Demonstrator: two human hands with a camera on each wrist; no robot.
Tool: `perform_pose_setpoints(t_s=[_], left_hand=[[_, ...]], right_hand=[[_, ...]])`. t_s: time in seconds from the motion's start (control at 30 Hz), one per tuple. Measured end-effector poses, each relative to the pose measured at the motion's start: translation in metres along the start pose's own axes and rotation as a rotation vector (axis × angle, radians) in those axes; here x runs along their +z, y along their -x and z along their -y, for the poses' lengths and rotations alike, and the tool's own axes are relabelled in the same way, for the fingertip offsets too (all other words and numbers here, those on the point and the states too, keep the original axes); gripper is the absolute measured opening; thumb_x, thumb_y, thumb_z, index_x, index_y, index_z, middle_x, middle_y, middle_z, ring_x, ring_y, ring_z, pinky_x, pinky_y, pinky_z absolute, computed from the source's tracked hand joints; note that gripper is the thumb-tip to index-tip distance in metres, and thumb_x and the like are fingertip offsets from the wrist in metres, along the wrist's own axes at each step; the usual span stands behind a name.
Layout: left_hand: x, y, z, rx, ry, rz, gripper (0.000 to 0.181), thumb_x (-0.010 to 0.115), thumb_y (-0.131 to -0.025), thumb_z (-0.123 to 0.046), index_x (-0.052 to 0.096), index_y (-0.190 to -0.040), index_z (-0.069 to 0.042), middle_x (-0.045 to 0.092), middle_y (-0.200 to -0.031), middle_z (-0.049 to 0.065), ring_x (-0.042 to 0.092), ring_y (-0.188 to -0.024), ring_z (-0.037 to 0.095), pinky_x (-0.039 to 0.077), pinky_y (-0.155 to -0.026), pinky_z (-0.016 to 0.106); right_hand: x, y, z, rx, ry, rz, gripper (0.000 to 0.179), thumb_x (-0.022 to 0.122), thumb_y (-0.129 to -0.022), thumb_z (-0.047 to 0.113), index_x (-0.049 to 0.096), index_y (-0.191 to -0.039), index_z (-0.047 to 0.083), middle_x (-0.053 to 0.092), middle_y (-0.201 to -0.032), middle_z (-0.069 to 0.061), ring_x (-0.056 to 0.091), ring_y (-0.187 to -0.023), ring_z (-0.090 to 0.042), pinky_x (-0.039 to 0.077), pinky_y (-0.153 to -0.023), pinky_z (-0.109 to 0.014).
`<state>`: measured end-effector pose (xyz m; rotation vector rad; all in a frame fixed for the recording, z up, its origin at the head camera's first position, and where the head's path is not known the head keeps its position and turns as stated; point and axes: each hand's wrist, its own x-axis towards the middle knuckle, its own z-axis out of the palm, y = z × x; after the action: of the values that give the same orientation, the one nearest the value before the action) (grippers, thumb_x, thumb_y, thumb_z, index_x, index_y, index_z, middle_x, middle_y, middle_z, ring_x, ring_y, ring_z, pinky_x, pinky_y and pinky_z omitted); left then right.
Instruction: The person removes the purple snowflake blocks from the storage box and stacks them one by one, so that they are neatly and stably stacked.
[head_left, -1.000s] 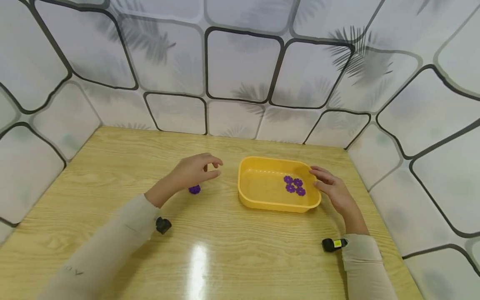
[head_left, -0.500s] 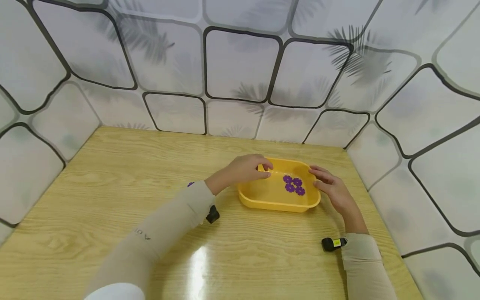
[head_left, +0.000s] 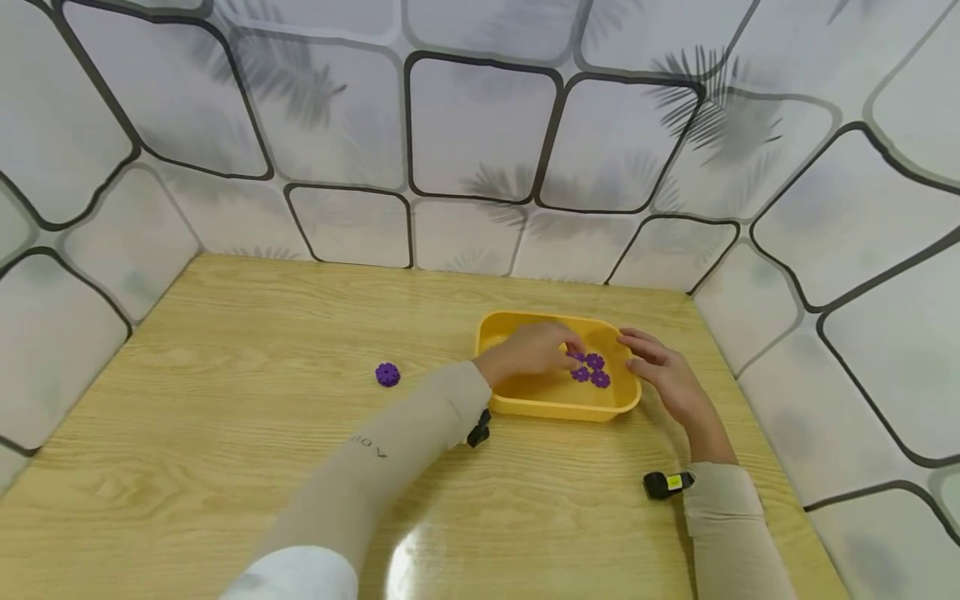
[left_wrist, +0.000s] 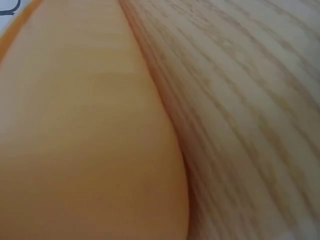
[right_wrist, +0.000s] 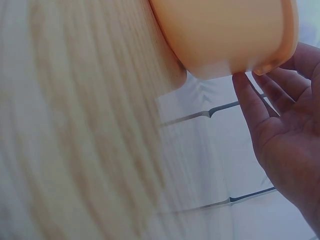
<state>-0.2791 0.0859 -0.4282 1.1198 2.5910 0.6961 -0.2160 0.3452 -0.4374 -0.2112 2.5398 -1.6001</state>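
My left hand (head_left: 536, 348) reaches into the yellow plastic tray (head_left: 517, 408), its bent fingers and thumb at the upper-left one of several purple flower-shaped pieces (head_left: 600, 379). That piece is partly covered, and whether the fingertips pinch it cannot be told. The left wrist view shows only the tray's outer wall (left_wrist: 100, 125) and the table. At the tray's right end, my right hand (head_left: 663, 375) holds the rim. In the right wrist view, fingers (right_wrist: 255, 107) touch the outer wall below the rim (right_wrist: 290, 35), and others reach to the rim.
A round purple piece (head_left: 387, 374), perhaps stacked flower pieces, lies on the wood-grain table (head_left: 225, 400) left of the tray. Patterned pale walls (head_left: 480, 133) enclose the table at the back and sides.
My left hand has moved right, from beside the round purple piece, across the tray's left rim and down to the flower pieces. My right hand has stayed at the tray's right end.
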Motion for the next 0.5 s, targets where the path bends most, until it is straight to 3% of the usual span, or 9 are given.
perform_pose_setpoints(t_s=[0.27, 0.5], left_hand=[[0.014, -0.013, -0.001, 0.038, 0.009, 0.032, 0.028, 0.067, -0.098, -0.032, 0.072, -0.122, -0.02, 0.068, -0.124, -0.005, 0.061, -0.115, 0.01, 0.045, -0.101, 0.023], [0.019, -0.012, 0.006, 0.073, 0.036, 0.078, 0.022, 0.065, -0.099, -0.027, 0.073, -0.119, -0.02, 0.07, -0.122, -0.004, 0.063, -0.113, 0.009, 0.046, -0.1, 0.021]], right_hand=[[-0.001, 0.001, -0.001, 0.003, 0.004, -0.001, 0.049, 0.059, -0.103, 0.02, 0.05, -0.147, 0.004, 0.032, -0.164, -0.01, 0.028, -0.15, -0.034, 0.04, -0.096, -0.006], [-0.001, 0.0, -0.002, -0.006, 0.027, 0.004, 0.05, 0.06, -0.103, 0.023, 0.05, -0.148, 0.005, 0.031, -0.164, -0.009, 0.028, -0.15, -0.033, 0.038, -0.097, -0.005]])
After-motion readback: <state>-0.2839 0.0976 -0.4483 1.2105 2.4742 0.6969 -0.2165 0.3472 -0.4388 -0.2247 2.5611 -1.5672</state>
